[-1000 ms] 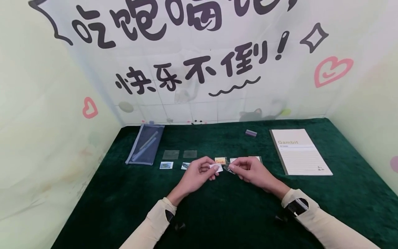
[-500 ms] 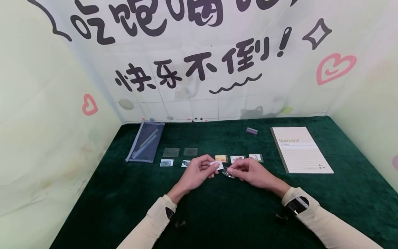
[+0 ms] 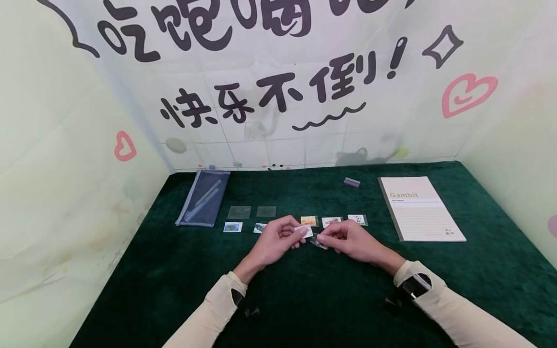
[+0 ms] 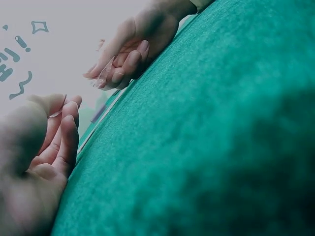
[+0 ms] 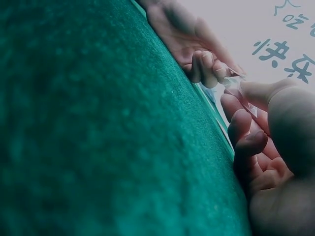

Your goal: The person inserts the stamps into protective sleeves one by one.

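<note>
L-hand fingers (image 3: pixel 293 239) pinch white card (image 3: pixel 309 232), pt. hidden, print unclear.

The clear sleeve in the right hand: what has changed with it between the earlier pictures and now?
The right hand has shifted slightly down in the head view with the clear sleeve, so the two cards behind it show more fully. Nothing was newly gripped or released: the left hand still holds the small white card. The notebook and pouch stayed.

Printed hangings (image 3: pixel 270 145) around a green-covered table (image 3: pixel 322 299) suggest a curtained booth (image 3: pixel 56 145).
</note>
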`<state>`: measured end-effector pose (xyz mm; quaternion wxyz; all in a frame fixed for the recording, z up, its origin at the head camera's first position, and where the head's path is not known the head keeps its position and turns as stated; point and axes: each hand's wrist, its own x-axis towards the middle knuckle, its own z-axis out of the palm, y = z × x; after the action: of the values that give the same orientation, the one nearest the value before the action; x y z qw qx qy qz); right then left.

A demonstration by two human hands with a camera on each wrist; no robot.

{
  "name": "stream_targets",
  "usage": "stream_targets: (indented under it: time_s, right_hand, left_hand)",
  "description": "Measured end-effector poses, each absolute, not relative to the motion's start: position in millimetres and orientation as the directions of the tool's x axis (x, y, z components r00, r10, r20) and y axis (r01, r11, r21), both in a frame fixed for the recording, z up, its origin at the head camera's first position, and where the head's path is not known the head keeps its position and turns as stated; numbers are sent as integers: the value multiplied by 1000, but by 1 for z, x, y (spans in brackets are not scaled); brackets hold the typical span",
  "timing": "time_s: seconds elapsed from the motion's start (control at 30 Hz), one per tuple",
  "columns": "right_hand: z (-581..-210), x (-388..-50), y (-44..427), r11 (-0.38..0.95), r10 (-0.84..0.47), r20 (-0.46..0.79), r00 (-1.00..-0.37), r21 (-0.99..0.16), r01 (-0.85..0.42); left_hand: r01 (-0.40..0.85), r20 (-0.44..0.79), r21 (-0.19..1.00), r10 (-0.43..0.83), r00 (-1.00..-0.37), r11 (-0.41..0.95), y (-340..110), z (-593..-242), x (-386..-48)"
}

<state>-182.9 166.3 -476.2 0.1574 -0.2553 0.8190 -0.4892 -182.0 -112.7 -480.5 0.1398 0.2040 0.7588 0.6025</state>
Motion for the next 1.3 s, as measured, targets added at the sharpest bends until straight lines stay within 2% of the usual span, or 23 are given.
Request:
stream_targets:
  time_s: [0.3,0.93,1.3]
  right_hand:
    - [-476,-182,166,378,-574,-8,-819,-889,-256]
    - [-473,-180,165,417,-509,-56,-859,-889,-189]
    - [-473,-179,165,347,-529,-77,-845,-928,-133]
  left_hand:
    - [160,48,967,470,-881,200,-113,-481,-183]
    - [145,16,966,514,-858,213,-113,-481,-183]
    - [157,18,962,522,-853,223,-113,-482,-183]
